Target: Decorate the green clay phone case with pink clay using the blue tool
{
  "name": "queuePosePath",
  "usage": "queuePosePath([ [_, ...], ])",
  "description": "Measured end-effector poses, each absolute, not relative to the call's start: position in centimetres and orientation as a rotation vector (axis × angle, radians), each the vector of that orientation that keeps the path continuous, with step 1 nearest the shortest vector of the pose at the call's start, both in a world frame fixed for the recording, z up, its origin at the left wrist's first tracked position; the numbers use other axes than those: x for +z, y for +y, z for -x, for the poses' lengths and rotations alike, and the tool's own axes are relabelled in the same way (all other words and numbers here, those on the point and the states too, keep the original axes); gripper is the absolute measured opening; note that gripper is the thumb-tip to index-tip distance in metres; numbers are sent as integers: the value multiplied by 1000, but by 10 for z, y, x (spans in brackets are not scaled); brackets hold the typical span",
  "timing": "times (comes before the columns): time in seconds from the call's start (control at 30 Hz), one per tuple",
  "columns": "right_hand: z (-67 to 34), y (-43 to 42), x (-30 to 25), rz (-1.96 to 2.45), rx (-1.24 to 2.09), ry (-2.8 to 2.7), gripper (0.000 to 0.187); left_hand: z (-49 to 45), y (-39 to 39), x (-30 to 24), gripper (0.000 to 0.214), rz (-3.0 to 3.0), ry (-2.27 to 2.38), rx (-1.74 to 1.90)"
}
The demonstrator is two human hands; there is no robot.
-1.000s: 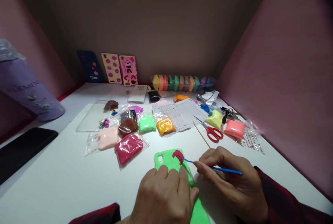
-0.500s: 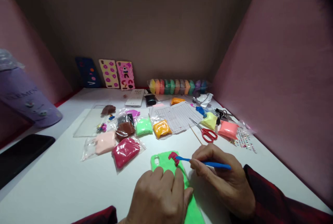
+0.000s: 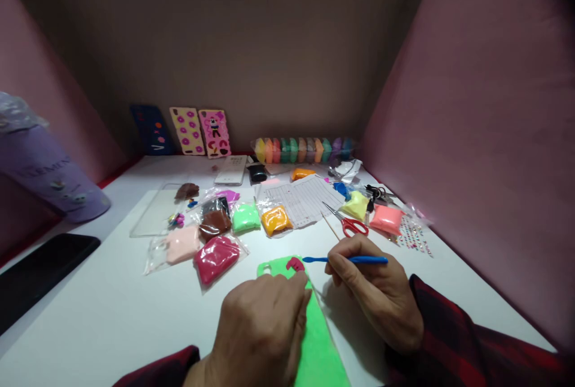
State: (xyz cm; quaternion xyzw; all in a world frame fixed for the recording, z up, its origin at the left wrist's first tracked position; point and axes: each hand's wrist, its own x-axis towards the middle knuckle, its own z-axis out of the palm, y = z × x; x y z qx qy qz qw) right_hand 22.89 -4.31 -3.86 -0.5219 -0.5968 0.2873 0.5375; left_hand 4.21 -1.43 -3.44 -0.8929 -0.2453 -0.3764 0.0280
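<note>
Green case (image 3: 320,342) on worktop (image 3: 148,309). Left hand (image 3: 258,318) atop case (can't tell whether gripping), near crimson piece (image 3: 296,265) on case's far end. Right hand (image 3: 372,297), right of case, clamped on blue tool (image 3: 372,260).

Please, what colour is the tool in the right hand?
The tool is blue; see the head view.

I have room to pass over the smooth white counter (image 3: 144,309) left of the left hand (image 3: 258,327); ahead, the glossy crimson plastic packet (image 3: 218,258) blocks me, and red-handled metal scissors (image 3: 345,217) crowd the right hand (image 3: 371,294).
</note>
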Motion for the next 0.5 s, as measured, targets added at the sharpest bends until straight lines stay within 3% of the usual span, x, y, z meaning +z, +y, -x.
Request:
queuePosePath([
  [0.13,-230,-42,-38,1293,628,-1439,31,-37,-7,-29,22,2814,-1007,-1304],
  [0.3,-231,-40,-39,1334,601,-1438,37,-26,8,-26,26,2797,-1495,-1229],
  [0.5,-230,-40,-37,1386,599,-1530,40,-19,19,-23,23,2885,-1749,-1188],
])
